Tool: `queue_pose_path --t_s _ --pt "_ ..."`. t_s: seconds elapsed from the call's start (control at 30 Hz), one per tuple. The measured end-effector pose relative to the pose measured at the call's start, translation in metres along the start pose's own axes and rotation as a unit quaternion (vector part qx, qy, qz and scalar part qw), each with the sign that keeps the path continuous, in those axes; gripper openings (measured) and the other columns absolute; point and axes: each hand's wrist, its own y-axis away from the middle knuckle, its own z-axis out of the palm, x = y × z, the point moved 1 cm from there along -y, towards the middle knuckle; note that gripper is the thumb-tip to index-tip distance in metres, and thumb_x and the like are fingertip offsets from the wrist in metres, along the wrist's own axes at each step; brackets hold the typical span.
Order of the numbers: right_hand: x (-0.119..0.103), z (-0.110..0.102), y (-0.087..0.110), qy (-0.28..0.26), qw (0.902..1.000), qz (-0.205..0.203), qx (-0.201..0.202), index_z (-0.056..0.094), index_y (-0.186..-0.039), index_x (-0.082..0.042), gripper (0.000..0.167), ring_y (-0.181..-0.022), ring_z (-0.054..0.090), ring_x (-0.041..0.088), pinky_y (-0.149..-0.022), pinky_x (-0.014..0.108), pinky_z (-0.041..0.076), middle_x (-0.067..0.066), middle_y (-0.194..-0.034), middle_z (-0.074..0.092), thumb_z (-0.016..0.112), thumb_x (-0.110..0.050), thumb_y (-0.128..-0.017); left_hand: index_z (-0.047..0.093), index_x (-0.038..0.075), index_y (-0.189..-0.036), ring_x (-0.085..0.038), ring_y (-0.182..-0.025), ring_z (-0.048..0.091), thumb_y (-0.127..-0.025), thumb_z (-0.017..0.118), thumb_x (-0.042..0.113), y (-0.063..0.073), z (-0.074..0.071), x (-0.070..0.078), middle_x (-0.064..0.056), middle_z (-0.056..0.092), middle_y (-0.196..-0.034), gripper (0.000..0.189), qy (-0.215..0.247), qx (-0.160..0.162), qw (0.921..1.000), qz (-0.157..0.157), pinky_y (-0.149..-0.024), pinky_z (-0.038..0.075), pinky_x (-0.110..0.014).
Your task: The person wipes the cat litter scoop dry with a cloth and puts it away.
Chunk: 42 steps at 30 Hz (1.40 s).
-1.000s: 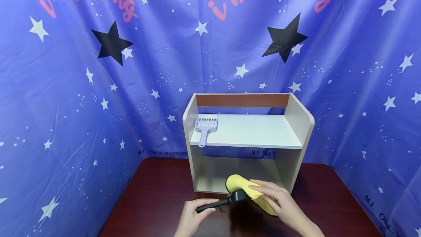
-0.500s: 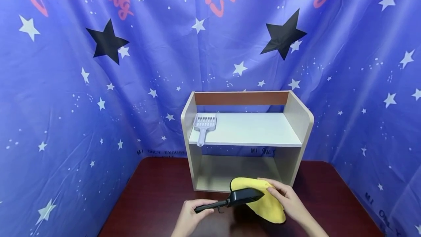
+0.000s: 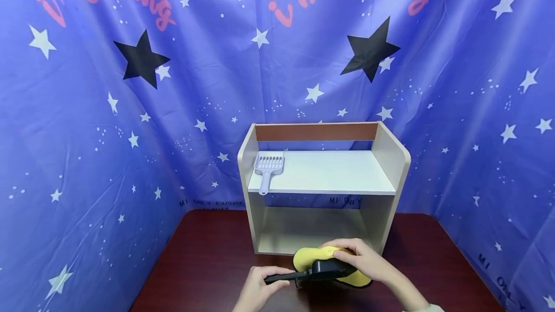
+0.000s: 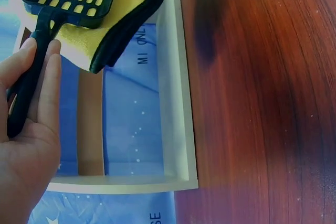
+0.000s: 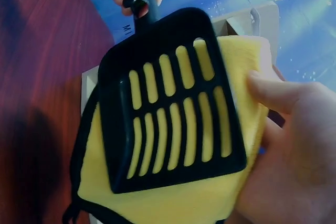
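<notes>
My left hand (image 3: 260, 287) grips the handle of a black slotted litter scoop (image 5: 142, 51), held over the table in front of the shelf unit. A yellow cloth with black edging (image 3: 312, 255) lies against the scoop's underside, and its yellow shows through the slots in the right wrist view. My right hand (image 3: 360, 256) holds this cloth at the scoop's far right side, thumb on the near face; its other fingers are mostly hidden behind the cloth. The scoop's handle (image 4: 32, 82) runs between left thumb and fingers, with a small hook near its neck.
A two-tier cream shelf unit (image 3: 395, 182) stands on the dark red wooden table (image 3: 204, 249). At the left of its upper white board (image 3: 329, 170) lies a pale lavender slotted scoop (image 3: 265, 177). Behind hangs a blue star-printed curtain (image 3: 208, 85).
My right hand has moved the yellow cloth from over the scoop's head to hanging beside it, then back in behind it. My left hand keeps its hold with only a slight shift.
</notes>
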Motion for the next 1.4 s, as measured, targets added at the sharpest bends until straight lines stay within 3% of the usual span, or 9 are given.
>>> queue_pose_path --t_s 0.13,0.3,0.63,0.87,0.97,1.13,1.27,1.4 --pt "-0.002 -0.003 0.0 -0.023 0.9986 0.004 -0.046 0.065 -0.126 -0.004 0.029 -0.104 0.061 -0.003 -0.086 0.017 0.052 0.013 -0.118 0.071 0.049 -0.008 -0.103 0.078 0.009 -0.102 0.005 -0.082 0.062 -0.085 0.077 0.019 0.001 -0.001 0.0 -0.008 0.079 -0.095 0.02 -0.003 0.002 1.0 -0.004 -0.066 0.055 -0.018" --pt "0.005 -0.007 0.009 -0.053 0.9976 0.006 -0.045 0.063 -0.128 -0.002 0.03 -0.102 0.061 -0.002 -0.084 0.019 0.054 0.006 -0.118 0.071 0.046 -0.005 -0.104 0.078 0.009 -0.102 0.005 -0.078 0.059 -0.085 0.077 0.018 0.003 -0.004 -0.001 -0.009 0.078 -0.095 0.019 0.009 0.007 0.9996 -0.026 -0.064 0.054 -0.018" --pt "0.022 -0.009 0.033 -0.11 0.9918 0.047 0.045 0.057 -0.131 0.008 0.032 -0.104 0.065 0.001 -0.083 0.022 0.057 -0.014 -0.119 0.07 0.042 -0.004 -0.105 0.076 0.002 -0.106 0.003 -0.083 0.065 -0.086 0.075 0.01 0.002 -0.017 0.005 -0.016 0.077 -0.101 0.022 0.076 0.029 0.9908 -0.108 -0.071 0.054 -0.015" --pt "0.031 0.0 0.048 -0.125 0.9832 0.049 0.124 0.058 -0.131 0.006 0.032 -0.103 0.065 -0.002 -0.082 0.018 0.055 -0.018 -0.117 0.07 0.044 -0.001 -0.104 0.074 -0.002 -0.107 0.003 -0.087 0.067 -0.086 0.072 0.0 0.003 -0.019 -0.001 -0.022 0.075 -0.1 0.021 0.079 0.041 0.993 -0.078 -0.075 0.057 -0.018" --pt "0.034 0.008 0.051 -0.128 0.9704 0.08 0.188 0.06 -0.13 0.003 0.031 -0.097 0.067 0.0 -0.079 0.019 0.057 -0.018 -0.112 0.072 0.046 -0.003 -0.103 0.073 -0.003 -0.108 0.0 -0.085 0.068 -0.086 0.073 0.004 0.003 -0.018 -0.004 -0.022 0.075 -0.101 0.023 0.105 0.053 0.9886 -0.095 -0.075 0.058 -0.019" --pt "0.033 0.026 0.047 -0.14 0.9274 0.13 0.322 0.064 -0.127 0.001 0.029 -0.083 0.068 0.004 -0.067 0.024 0.057 -0.014 -0.098 0.073 0.054 -0.008 -0.101 0.065 -0.012 -0.116 -0.008 -0.094 0.072 -0.09 0.069 0.003 0.001 -0.015 -0.005 -0.015 0.074 -0.111 0.03 0.208 0.063 0.9682 -0.124 -0.084 0.061 -0.029" --pt "0.029 0.037 0.043 -0.168 0.9011 0.114 0.383 0.068 -0.122 -0.007 0.025 -0.074 0.067 0.006 -0.06 0.025 0.057 -0.008 -0.089 0.073 0.054 -0.006 -0.101 0.055 -0.023 -0.12 -0.013 -0.096 0.074 -0.092 0.065 -0.001 -0.001 -0.01 -0.004 -0.004 0.076 -0.108 0.037 0.271 0.076 0.9528 -0.113 -0.085 0.06 -0.031" --pt "0.025 0.044 0.035 -0.229 0.8847 0.075 0.399 0.068 -0.119 -0.022 0.028 -0.082 0.069 0.004 -0.066 0.023 0.058 -0.009 -0.096 0.075 0.052 -0.006 -0.102 0.049 -0.027 -0.122 -0.012 -0.094 0.074 -0.093 0.063 -0.002 -0.002 -0.002 -0.002 0.0 0.076 -0.104 0.041 0.294 0.09 0.9452 -0.111 -0.084 0.06 -0.029"
